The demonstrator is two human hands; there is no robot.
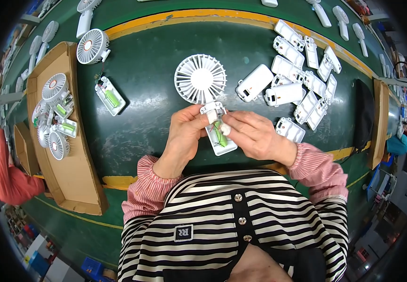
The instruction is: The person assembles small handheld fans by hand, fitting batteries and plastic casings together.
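Note:
A white handheld fan lies in front of me with its round grille pointing away. Its handle shell is uncovered, showing a green battery cell and thin wires. My left hand is closed on the fan's neck, thumb and fingers at the white hinge piece. From the other side my right hand closes over the same joint, its fingertips together above the wires. A white covering shows at a right fingertip. What lies under those fingertips is hidden.
White handle covers are scattered on the green table at right. Left stands a cardboard tray holding several opened fans; another opened fan lies beside it. Finished-looking fans line the far side. A person in a red sleeve is at far left.

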